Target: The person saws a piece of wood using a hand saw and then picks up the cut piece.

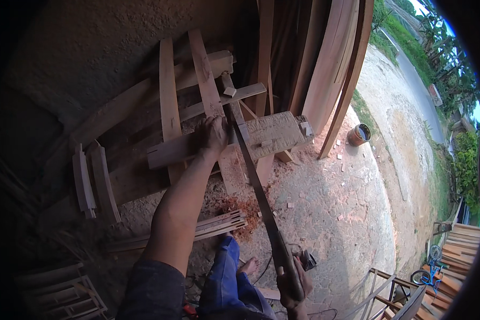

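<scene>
Your left hand (pixel 212 136) presses flat, fingers spread, on a rough, pale-brown wooden plank (pixel 197 145) that lies across a low, weathered wooden block (pixel 272 133). Your right hand (pixel 292 282) is closed tight around the dark handle of a long, narrow steel handsaw (pixel 256 184); its one blade runs up from your grip to the plank, meeting the wood just beside your left fingers. The two hands are well apart, one at each end of the saw. Reddish sawdust and curled shavings (pixel 242 210) lie on the gritty concrete floor (pixel 325 213) under the blade. Near your bare foot lies one bundle of thin, straight wooden slats (pixel 213 226). At the left stand two curved, ribbed wooden pieces (pixel 93 184). One small round tin can (pixel 360 134) sits beside tall, smooth boards (pixel 330 64) leaning upright.
</scene>
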`<state>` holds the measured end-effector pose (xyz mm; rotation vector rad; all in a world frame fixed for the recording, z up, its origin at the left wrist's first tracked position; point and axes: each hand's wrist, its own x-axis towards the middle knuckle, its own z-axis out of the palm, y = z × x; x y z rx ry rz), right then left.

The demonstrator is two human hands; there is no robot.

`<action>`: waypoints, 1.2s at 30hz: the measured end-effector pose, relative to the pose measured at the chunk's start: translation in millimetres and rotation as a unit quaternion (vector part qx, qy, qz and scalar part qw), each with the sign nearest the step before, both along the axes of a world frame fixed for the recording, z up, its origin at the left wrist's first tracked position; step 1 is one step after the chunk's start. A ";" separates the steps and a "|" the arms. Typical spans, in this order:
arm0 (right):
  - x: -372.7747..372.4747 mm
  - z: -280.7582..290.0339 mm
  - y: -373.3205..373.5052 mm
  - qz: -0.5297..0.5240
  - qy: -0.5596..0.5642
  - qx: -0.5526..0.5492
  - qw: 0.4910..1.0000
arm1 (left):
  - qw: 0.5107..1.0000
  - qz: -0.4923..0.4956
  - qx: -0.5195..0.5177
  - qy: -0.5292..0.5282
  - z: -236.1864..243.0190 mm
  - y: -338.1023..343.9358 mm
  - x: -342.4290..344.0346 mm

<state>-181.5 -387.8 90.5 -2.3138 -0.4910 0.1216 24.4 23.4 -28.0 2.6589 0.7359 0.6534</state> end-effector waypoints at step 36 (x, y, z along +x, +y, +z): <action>100.0 -7.8 117.2 0.037 0.082 0.131 0.987 | 0.999 -0.020 0.024 -0.037 -8.1 9.8 -11.7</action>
